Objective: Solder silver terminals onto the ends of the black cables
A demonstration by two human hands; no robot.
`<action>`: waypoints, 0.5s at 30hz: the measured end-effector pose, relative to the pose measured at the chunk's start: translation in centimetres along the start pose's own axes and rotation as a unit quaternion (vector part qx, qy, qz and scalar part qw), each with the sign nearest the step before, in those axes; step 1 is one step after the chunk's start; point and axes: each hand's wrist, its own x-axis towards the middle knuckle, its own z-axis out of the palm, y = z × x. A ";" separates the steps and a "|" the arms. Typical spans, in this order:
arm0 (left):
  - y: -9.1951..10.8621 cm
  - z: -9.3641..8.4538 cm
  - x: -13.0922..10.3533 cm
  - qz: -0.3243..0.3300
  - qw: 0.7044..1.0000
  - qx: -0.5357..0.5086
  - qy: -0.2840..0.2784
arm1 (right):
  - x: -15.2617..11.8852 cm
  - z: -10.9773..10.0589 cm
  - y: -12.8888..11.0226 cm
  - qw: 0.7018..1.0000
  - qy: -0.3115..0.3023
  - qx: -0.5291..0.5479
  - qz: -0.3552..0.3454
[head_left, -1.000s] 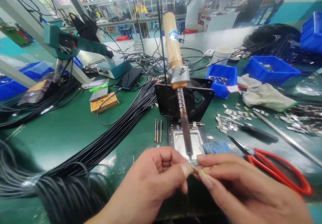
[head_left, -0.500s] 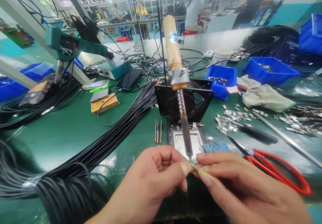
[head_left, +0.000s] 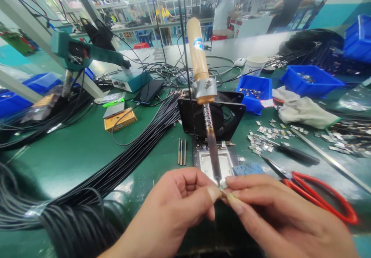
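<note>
A soldering iron [head_left: 198, 53] with a wooden handle is clamped tip-down in front of me, its dark tip ending between my hands. With thumb and fingers closed, my right hand [head_left: 278, 207] pinches a small metal connector [head_left: 223, 183] right by that tip. My left hand [head_left: 182, 204] is closed in a pinch at the same spot, its thumb close to the right fingertips. What lies between the left fingers is too small and covered to make out. Behind the tip sits a shallow metal tray [head_left: 228, 161], partly hidden by the iron and my hands.
A black fan [head_left: 185, 115] stands behind the iron. Black cables [head_left: 124, 155] run along the left. On the right lie red-handled scissors [head_left: 321, 196], a black-handled tool [head_left: 298, 154], loose metal connectors [head_left: 262, 140], a glove [head_left: 304, 111] and blue bins [head_left: 313, 82].
</note>
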 end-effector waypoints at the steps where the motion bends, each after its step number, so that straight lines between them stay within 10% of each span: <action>1: 0.0 0.0 0.0 0.002 1.000 0.001 -0.001 | 0.0 0.0 0.0 1.000 -0.003 -0.002 -0.001; 15: 0.1 0.0 -0.1 -0.001 1.000 0.003 -0.001 | 0.1 0.0 -0.2 1.000 0.018 0.014 0.004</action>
